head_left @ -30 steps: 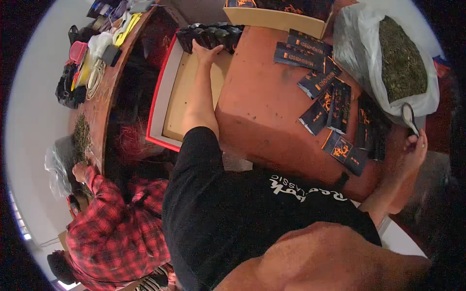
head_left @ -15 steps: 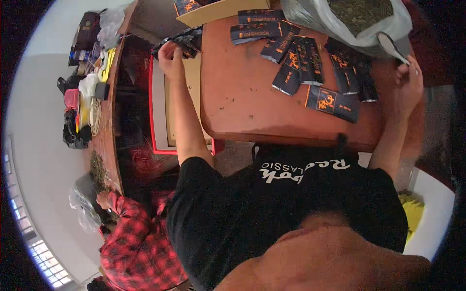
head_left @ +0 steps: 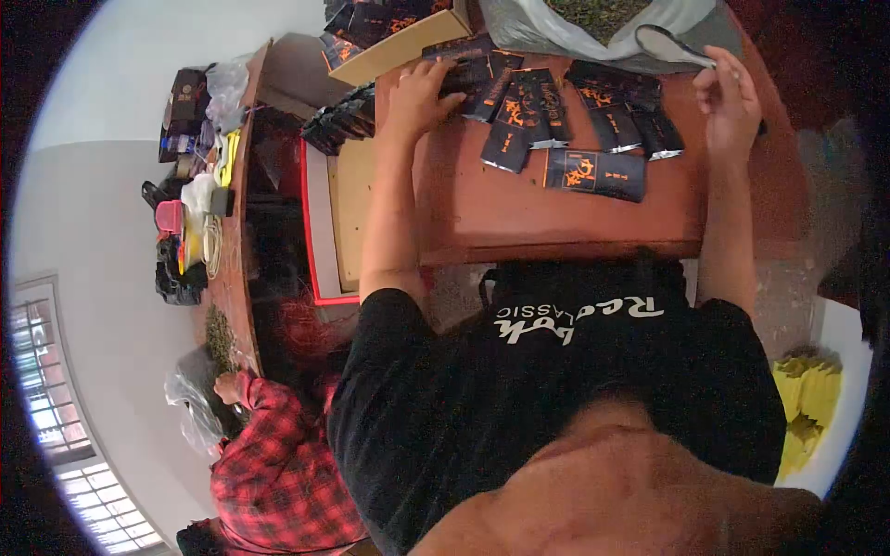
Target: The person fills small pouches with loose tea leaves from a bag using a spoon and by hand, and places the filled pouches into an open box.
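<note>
My left hand (head_left: 424, 97) is over the table's upper left part, fingers apart, at the edge of the black packets with orange print (head_left: 528, 107). Nothing is seen held in it. My right hand (head_left: 730, 88) is closed on the handle of a spoon (head_left: 669, 46), whose pale bowl lies by the rim of a plastic bag (head_left: 556, 37) of dried leaves (head_left: 603, 11). Several packets lie overlapping on the table between my hands, one (head_left: 595, 174) nearest my body.
A red-edged box (head_left: 348, 218) with black packets (head_left: 341, 120) stands left of the table (head_left: 464, 208). A cardboard box of packets (head_left: 399, 44) is behind. At another table (head_left: 236, 269), a person in a red checked shirt (head_left: 278, 463) works. Yellow items (head_left: 807, 398) lie lower right.
My left hand has left the packets in the red-edged box and moved right to those on the table. My right hand still holds the spoon by the bag. The view has shifted.
</note>
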Demonstrator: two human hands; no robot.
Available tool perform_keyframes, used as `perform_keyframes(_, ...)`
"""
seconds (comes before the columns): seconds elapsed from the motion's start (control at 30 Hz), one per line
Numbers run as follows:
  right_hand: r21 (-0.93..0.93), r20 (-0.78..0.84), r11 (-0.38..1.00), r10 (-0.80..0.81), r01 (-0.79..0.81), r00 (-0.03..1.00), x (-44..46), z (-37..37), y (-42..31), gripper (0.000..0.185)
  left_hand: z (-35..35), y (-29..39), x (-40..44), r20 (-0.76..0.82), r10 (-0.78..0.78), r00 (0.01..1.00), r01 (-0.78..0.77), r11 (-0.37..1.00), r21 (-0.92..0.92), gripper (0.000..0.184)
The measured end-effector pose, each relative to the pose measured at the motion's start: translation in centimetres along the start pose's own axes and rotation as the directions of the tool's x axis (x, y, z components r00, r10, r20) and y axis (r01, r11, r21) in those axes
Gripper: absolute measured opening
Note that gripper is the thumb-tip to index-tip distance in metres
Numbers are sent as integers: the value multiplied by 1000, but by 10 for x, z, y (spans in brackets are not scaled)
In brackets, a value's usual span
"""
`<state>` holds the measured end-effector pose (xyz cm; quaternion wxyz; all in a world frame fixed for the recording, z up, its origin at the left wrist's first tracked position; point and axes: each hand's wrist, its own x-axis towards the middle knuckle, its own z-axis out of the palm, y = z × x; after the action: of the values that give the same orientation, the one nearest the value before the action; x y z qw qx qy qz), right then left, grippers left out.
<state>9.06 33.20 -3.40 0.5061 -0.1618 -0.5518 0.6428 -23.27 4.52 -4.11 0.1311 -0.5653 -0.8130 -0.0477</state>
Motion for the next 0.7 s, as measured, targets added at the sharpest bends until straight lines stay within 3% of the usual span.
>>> perform_keyframes(0.2,19,25,998,57,-57,998,-4,-3,5,27,9,-4,-10,36,-68,997,67,997,49,60)
perform_keyframes(0.3,31,46,999,30,-32,998,-4,-3,2,27,-15,10,-20,107,-141,984,149,986,-70,65)
perform_keyframes(0.4,-18,14,999,46,-45,999,-8,2,-7,27,-27,13,-37,252,-383,889,418,902,-105,69)
perform_keyframes(0.5,-38,46,999,29,-27,999,-9,0,-3,26,-36,30,-58,95,-547,832,553,831,-53,69)
perform_keyframes(0.6,-48,42,998,54,-52,998,-8,0,-1,27,-45,38,-68,207,-586,783,602,798,-20,83)
perform_keyframes(0.7,-83,47,997,8,-4,999,-10,8,-5,26,-54,44,-73,278,-631,724,676,729,-107,63)
